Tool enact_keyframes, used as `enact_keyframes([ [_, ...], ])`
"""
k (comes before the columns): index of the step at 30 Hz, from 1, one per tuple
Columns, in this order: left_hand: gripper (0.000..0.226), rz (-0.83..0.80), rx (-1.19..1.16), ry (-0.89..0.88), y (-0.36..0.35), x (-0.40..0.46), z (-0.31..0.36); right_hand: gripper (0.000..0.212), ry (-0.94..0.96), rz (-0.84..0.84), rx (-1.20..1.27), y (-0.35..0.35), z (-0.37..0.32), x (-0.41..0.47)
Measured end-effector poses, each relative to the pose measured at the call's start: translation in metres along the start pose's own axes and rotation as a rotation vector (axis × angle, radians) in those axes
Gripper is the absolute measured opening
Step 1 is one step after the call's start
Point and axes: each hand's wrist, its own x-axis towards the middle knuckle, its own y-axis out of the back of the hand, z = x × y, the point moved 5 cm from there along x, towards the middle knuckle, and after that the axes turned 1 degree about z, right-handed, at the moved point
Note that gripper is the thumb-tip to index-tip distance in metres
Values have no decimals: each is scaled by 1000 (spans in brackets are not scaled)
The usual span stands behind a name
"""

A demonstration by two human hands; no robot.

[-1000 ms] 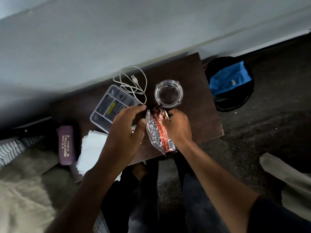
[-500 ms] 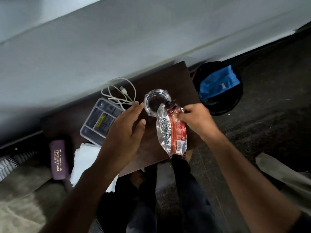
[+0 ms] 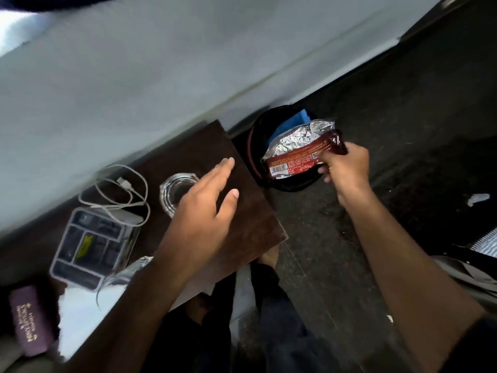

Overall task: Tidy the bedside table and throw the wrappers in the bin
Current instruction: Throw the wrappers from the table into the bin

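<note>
My right hand [image 3: 343,168] pinches a red and silver foil wrapper [image 3: 295,149] and holds it over the black bin [image 3: 254,157], which stands on the floor right of the dark wooden bedside table [image 3: 204,152]. A blue item [image 3: 298,118] lies inside the bin. My left hand [image 3: 204,211] hovers flat above the table with fingers straight, holding nothing, partly covering a glass ashtray [image 3: 172,192]. Another bit of silver foil [image 3: 139,263] peeks out beside my left forearm.
On the table's left part lie a coiled white cable [image 3: 118,189], a grey compartment tray [image 3: 91,246], white paper [image 3: 80,313] and a purple spectacle case [image 3: 31,321]. A pale wall runs behind. The dark floor to the right holds small white scraps [image 3: 477,199].
My right hand lifted the wrapper off the table and carried it right, over the bin. My left hand drifted right above the ashtray. The view swung toward the bin.
</note>
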Motion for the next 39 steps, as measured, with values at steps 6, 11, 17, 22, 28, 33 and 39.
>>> enact_keyframes([
  [6,58,-90,-4,36,-24,18,19,10,-53,127,-30,5,17,33],
  [11,58,-113,8,44,-35,32,23,7,-44,145,-94,-3,22,49],
  [17,56,-94,3,33,-37,43,24,31,-87,189,-239,-4,29,53],
  [22,56,-75,0,47,-32,47,23,23,-18,187,-303,-2,28,35],
  [28,57,-64,1,56,-21,38,14,19,41,113,-287,-11,17,12],
  [33,57,-32,2,68,-13,18,6,13,232,12,-272,-27,-16,-28],
  [39,51,69,-13,103,4,-19,-20,12,350,-123,-174,-55,-43,-86],
])
